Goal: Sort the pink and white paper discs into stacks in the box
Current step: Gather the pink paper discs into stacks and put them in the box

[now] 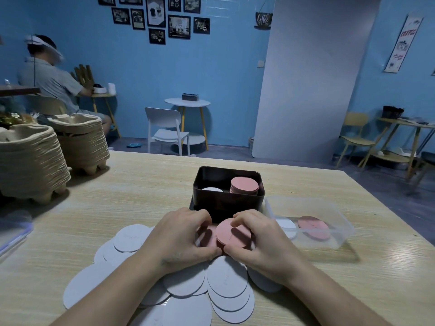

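Thin round pink discs (231, 234), stacked, edges slightly uneven

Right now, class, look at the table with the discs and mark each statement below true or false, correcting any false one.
1. Both hands are on a small stack of pink discs in front of the black box. True: left hand and right hand close around it.
2. The pink stack inside the black box sits on its left side. False: it is on the right; a white disc shows on the left.
3. The loose discs nearest the camera are white. True.
4. The clear plastic container holds only pink discs. False: it holds a white disc and a pink one.
5. The black box stands on the floor. False: it stands on the wooden table.
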Demonstrator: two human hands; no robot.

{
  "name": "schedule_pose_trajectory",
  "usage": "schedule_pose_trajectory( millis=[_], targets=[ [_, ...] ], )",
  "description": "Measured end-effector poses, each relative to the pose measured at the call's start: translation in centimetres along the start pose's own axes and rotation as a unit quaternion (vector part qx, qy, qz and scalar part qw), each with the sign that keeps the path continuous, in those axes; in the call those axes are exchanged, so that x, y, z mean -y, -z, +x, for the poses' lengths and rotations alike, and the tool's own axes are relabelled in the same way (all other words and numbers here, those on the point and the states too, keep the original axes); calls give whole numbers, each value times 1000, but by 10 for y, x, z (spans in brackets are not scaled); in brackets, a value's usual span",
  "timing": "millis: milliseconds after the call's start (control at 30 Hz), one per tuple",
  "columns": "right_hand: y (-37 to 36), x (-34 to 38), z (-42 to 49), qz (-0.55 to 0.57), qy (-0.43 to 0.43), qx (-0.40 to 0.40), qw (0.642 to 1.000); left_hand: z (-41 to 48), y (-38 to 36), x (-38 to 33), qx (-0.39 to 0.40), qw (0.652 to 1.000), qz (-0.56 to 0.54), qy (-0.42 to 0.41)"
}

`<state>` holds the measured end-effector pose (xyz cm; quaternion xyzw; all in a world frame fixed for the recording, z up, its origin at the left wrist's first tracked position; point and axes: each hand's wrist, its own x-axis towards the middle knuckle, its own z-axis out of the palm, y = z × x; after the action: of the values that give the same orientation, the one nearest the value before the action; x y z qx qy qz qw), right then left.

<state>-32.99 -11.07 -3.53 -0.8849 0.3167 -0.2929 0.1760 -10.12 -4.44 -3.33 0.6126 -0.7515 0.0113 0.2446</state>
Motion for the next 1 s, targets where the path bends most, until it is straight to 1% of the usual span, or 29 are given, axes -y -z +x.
schedule_pose_trajectory(
  millis=[167,333,433,567,667,1000],
  targets=[
    [2,2,-2,13,-7,-1,1000,-8,8,9,-15,998,-63,20],
    [1,1,-3,13,-6,8,1000,-16,17,22,-66,989,-116,59],
    [2,2,-3,10,1,25,1000,-15,14,15,-70,988,-130,34],
    [1,4,-2,16,26,43,999,-13,10,7,-52,986,-159,-5],
    [0,5,-2,27,38,38,998,-13,7,4,-47,985,-167,-16],
    [-3,6,-2,65,55,24,996,-13,8,-3,-74,979,-180,-57]
  ],
)
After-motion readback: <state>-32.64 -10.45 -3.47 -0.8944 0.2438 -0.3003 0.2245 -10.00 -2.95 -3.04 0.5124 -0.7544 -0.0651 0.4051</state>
